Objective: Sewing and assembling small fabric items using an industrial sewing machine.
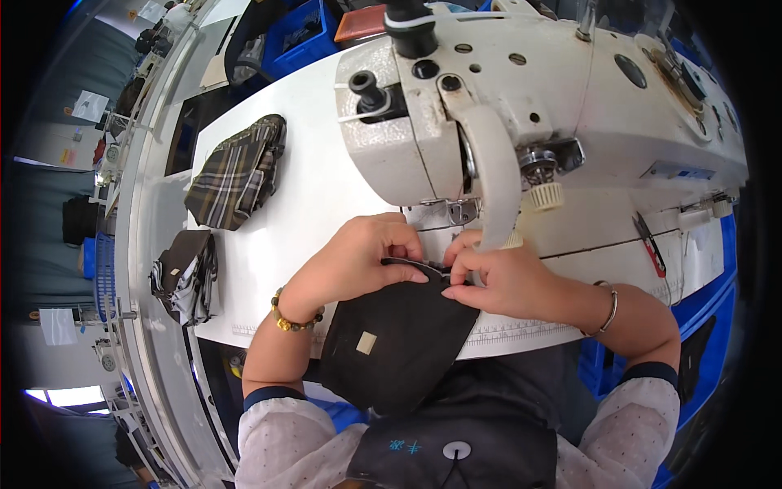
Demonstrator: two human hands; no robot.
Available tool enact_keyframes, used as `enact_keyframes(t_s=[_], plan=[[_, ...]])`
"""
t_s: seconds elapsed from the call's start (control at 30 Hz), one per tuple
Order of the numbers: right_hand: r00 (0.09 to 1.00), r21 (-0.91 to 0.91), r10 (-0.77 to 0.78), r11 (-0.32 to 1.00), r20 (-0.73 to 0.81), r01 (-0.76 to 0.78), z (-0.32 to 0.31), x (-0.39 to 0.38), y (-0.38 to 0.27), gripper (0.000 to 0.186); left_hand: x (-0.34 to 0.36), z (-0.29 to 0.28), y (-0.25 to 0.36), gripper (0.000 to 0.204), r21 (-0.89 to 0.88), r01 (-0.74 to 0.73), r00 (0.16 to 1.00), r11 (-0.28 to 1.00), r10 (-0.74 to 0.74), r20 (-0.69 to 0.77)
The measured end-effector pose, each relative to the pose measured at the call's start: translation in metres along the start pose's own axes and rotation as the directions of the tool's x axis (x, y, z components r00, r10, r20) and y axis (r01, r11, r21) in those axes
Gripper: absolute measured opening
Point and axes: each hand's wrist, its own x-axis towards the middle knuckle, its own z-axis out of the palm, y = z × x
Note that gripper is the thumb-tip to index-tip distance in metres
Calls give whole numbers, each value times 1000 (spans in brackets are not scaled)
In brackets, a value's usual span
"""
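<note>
Blue plastic crates stand behind the white bench; their contents cannot be made out. The black fabric piece lies at the bench's front edge, under the head of the white sewing machine, and bears a small square beige label. The left hand and right hand are both closed, pinching the fabric's curved upper edge. A folded plaid cloth lies to the left.

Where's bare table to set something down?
Bare white table lies between the plaid pile and the sewing machine, and right of the red-handled snips. It's crowded at the needle, where the left hand and right hand hold the black fabric.
</note>
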Motion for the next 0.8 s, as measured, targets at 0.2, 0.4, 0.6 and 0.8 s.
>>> enact_keyframes(t_s=[0.2,0.4,0.6,0.8], plan=[[996,77,52,995,76,-58,4,-4,3,15,0,8,9,30,-41,-27,1000,999,27,9],[995,129,72,988,73,-81,2,-5,-1,15,6,5,5,25,-158,39,971,987,0,241],[995,138,73,987,73,-82,1,-5,-1,15,7,4,3,17,-266,112,951,958,-25,310],[986,211,134,965,97,-153,-2,-3,-12,15,4,6,-2,14,-373,182,936,910,-44,348]])
